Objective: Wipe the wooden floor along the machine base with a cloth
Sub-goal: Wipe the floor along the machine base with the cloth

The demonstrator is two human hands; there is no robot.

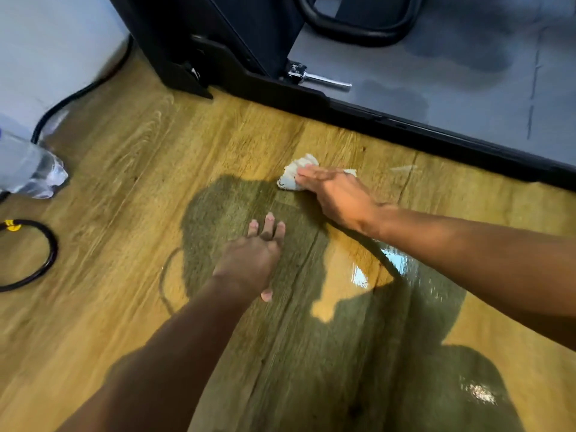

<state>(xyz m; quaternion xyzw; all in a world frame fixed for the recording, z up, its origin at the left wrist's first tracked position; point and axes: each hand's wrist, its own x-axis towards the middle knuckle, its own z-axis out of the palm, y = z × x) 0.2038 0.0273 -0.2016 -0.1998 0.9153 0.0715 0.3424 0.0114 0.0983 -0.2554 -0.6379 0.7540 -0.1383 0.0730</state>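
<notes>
A crumpled white cloth (pixel 293 174) lies on the wooden floor (pixel 131 169) a short way in front of the black machine base (pixel 389 118). My right hand (pixel 336 194) presses down on the cloth with straight fingers, covering its right part. Flat on the boards with fingers spread, my left hand (pixel 252 260) rests nearer to me, left of the cloth. The floor shines wet near my right forearm.
A clear plastic bottle (pixel 34 169) lies at the left edge. A black cable (pixel 78 95) runs along the wall, and a black ring-shaped loop (pixel 46 260) lies on the floor at lower left. A metal pin (pixel 321 78) sticks out at the machine's grey deck (pixel 467 88).
</notes>
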